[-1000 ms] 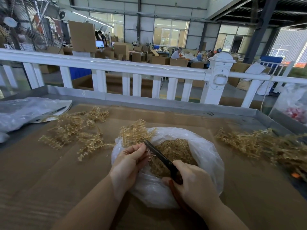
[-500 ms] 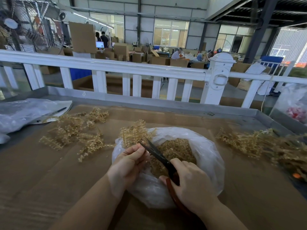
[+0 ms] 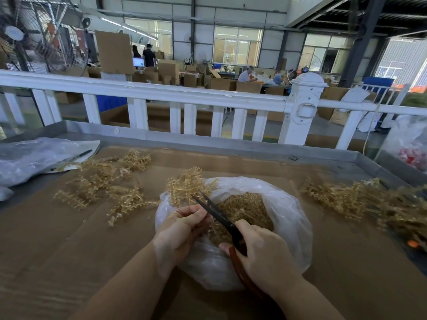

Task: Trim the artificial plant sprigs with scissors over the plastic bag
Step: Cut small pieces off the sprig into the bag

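- Sprig (image 3: 188, 183), tan plastic, stands over the near-left rim of the clear plastic bag (image 3: 286, 209), its stem pinched in the curled fingers of the left hand (image 3: 182, 229).
- Right hand (image 3: 265, 252) grips the red handles of the scissors (image 3: 217, 213); dark blades slightly parted beside the stem.
- Bag holds tan trimmings.
- Loose sprigs (image 3: 104, 181) lie left on the cardboard (image 3: 57, 239); another heap (image 3: 360, 202) lies right.
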{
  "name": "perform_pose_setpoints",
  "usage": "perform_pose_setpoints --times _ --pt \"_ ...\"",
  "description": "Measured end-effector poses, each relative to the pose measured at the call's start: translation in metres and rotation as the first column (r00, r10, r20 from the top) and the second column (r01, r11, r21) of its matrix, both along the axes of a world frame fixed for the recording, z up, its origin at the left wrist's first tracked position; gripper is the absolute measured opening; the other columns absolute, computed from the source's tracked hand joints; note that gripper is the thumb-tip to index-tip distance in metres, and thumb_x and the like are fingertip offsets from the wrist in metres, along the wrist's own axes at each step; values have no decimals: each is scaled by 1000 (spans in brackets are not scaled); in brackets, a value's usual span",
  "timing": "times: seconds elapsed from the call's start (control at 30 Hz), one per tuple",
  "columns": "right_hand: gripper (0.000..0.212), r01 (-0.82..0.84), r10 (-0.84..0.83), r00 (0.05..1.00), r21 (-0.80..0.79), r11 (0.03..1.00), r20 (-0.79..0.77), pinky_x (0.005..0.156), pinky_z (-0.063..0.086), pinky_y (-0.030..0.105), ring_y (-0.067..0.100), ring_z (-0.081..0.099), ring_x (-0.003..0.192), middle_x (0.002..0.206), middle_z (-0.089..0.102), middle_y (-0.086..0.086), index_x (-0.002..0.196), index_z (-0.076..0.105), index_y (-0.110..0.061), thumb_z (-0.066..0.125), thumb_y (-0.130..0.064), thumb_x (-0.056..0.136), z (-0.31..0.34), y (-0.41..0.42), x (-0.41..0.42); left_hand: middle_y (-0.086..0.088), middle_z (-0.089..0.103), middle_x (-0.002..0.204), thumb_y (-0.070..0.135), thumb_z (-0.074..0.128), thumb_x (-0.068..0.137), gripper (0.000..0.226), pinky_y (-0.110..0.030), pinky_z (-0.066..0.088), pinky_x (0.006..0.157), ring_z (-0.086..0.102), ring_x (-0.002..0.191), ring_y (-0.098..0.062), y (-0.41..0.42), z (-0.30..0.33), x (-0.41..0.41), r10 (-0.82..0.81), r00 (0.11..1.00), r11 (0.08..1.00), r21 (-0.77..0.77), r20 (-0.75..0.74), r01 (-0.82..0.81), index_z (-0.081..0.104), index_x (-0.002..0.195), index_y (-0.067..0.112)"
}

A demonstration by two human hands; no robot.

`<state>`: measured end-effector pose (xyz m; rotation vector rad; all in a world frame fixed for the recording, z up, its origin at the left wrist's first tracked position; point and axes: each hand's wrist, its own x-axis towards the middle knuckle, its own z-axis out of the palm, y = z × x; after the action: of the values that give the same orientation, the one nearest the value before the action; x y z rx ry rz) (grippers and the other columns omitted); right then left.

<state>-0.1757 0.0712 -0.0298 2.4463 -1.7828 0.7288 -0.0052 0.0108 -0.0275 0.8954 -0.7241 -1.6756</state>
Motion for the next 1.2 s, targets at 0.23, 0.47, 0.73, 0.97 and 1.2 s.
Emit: perform_pose_setpoints --times 0.23,0.47,0.73,0.97,1.2 --pt "39 -14 15 1000 47 999 -7 72 45 19 9 58 83 89 60 -10 110 48 -30 42 -63 89 3 -3 0 -6 67 59 -8 53 87 18 -18 53 51 65 52 -10 -1 2 -1 3 1000 1000 19 11 -3 61 74 2" --pt "37 -17 17 1000 53 998 1 72 44 22 12 60 85 91 61 -7 110 48 -29 44 -60 90 2 -4 -1 -7 66 56 -8 52 88 18 -17 52 49 65 50 -11 -1 1 -2 9 1000 1000 7 13 -9 60 75 0" --pt "38 -12 11 998 16 1000 66 67 39 15 4 56 81 85 58 -14 103 51 -34 49 -67 83 -2 -1 -2 -7 67 62 -10 52 87 23 -18 54 53 66 56 -12 0 -2 -1 5 999 1000 -26 46 -4 57 70 4" --pt "31 1 -3 997 32 999 72 61 33 9 0 48 76 79 51 -18 93 40 -42 41 -70 80 3 1 -3 -7 65 69 -6 56 85 17 -18 54 58 62 66 -15 -1 -5 -1 5 997 999 -47 82 -1 65 75 5" --pt "43 -2 1 1000 42 999 19 64 32 13 3 56 82 86 60 -14 105 53 -36 43 -71 82 1 0 -4 -7 71 68 -11 47 89 27 -17 51 51 68 58 -11 3 -3 -3 -20 993 997 -66 113 28 67 79 3"
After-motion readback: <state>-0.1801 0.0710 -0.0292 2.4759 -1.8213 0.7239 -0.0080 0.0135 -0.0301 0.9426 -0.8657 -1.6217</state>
